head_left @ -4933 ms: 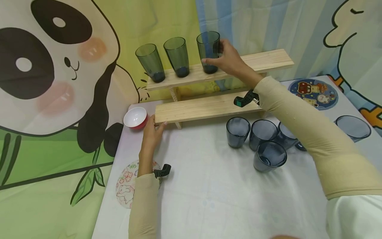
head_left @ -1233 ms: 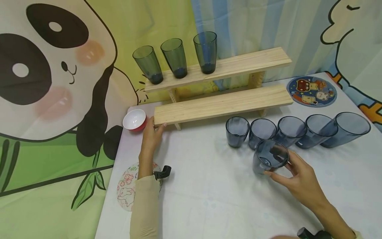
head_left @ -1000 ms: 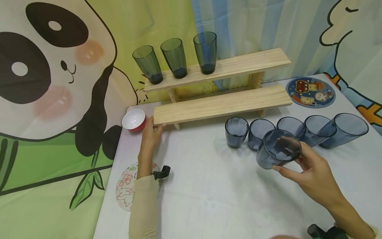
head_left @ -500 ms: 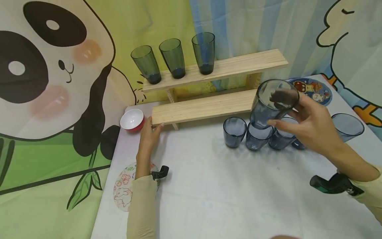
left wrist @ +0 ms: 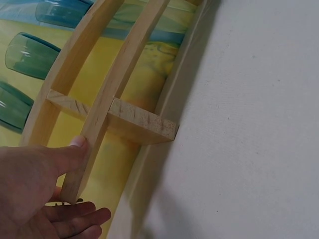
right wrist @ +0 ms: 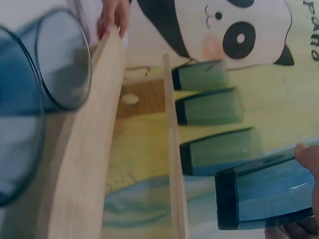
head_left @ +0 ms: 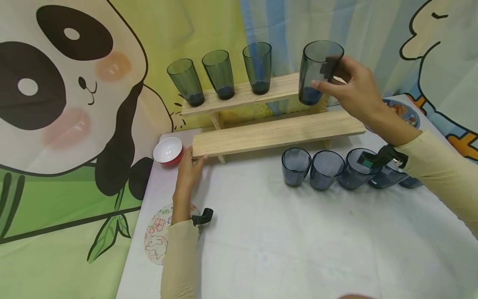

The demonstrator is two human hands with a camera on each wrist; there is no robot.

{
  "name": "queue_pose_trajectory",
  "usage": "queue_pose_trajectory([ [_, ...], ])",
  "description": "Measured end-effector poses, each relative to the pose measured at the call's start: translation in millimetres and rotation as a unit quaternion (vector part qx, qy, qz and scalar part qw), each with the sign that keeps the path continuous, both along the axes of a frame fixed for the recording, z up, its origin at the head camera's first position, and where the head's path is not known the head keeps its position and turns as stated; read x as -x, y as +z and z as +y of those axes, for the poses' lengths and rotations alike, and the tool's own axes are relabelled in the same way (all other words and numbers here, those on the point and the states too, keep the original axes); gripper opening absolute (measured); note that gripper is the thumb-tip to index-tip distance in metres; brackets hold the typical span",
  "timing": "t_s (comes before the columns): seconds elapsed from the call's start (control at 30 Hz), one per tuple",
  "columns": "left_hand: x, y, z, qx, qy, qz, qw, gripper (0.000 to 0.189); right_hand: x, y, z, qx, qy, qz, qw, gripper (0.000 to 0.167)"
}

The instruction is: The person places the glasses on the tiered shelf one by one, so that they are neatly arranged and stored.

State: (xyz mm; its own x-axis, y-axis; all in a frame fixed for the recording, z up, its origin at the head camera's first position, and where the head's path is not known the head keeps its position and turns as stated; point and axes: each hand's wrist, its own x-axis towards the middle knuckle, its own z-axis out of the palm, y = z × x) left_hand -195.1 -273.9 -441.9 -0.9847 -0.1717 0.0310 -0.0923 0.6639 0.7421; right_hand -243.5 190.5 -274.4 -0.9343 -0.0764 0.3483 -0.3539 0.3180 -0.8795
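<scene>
My right hand (head_left: 352, 85) grips a tall blue-grey glass tumbler (head_left: 311, 70) by its side, thumb in front. The glass is upright, its base overlapping the right part of the upper plank in the head view. In the right wrist view the base of this glass (right wrist: 269, 194) is apart from the plank's edge. My left hand (head_left: 188, 170) holds the left end of the lower plank of a two-tier wooden shelf (head_left: 276, 132), thumb (left wrist: 75, 154) against its edge. Three matching tumblers (head_left: 257, 68) stand on the upper plank's left and middle.
Several blue-grey tumblers (head_left: 295, 166) stand in a row in front of the shelf, the right ones partly behind my right wrist. A red bowl with a white inside (head_left: 168, 150) sits left of the shelf. Round patterned mats (head_left: 154, 241) lie at left and back right.
My right hand let go of the third tumbler on the upper plank, took the front tumbler from the table and raised it up and back to the shelf. My left hand stayed put.
</scene>
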Motion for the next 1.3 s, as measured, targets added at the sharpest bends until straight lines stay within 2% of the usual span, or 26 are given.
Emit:
queue_pose_trajectory([
  [0.13, 0.5, 0.7, 0.1, 0.000, 0.001, 0.000, 1.0000, 0.072, 31.7, 0.9, -7.9, 0.000, -0.005, -0.008, 1.0000, 0.053],
  [0.27, -0.7, 1.5, 0.1, 0.000, 0.001, -0.003, 1.0000, 0.072, 56.4, 1.8, -16.4, -0.013, -0.019, -0.027, 0.9994, 0.063],
  [0.5, -1.6, 0.5, 0.7, 0.000, 0.003, 0.000, 1.0000, 0.072, 83.8, -2.4, -31.6, -0.051, -0.037, -0.056, 0.9965, 0.072],
  [0.63, -1.5, 1.0, 1.2, 0.003, 0.003, 0.001, 1.0000, 0.071, 90.6, -5.8, -39.2, -0.057, -0.037, -0.060, 0.9959, 0.073],
  [1.03, -1.6, 0.8, -0.2, 0.004, 0.002, 0.004, 1.0000, 0.070, 99.2, -9.1, -49.1, -0.058, -0.051, -0.076, 0.9941, 0.074],
  [1.3, -0.7, 0.1, 0.3, 0.002, 0.001, 0.002, 1.0000, 0.070, 93.9, -8.0, -42.6, -0.096, -0.044, -0.071, 0.9919, 0.081],
])
